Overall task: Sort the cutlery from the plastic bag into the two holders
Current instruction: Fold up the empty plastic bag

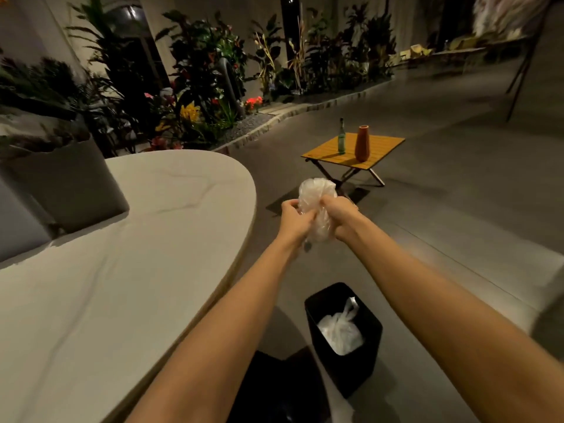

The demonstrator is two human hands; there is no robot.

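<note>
A pale rounded surface fills the left, its curved edge running from the far middle down toward the near bottom; what shows of its top is bare apart from a grey planter at the far left corner. Right of that edge the grey floor lies open out to a small folding wooden table well beyond the hands.

Both arms reach straight forward, held out over the floor just past the surface's edge. The left hand and right hand come together on one crumpled clear plastic bag, fingers curled and gripping it from either side, the bag bunched up above the knuckles and hanging a little below the wrists. Whether cutlery is inside cannot be told.

Directly below the arms stands one black bin on the floor, holding one knotted white bag. The folding table carries two things: one green bottle and one orange vase, upright and side by side. Plants line the far border.
</note>
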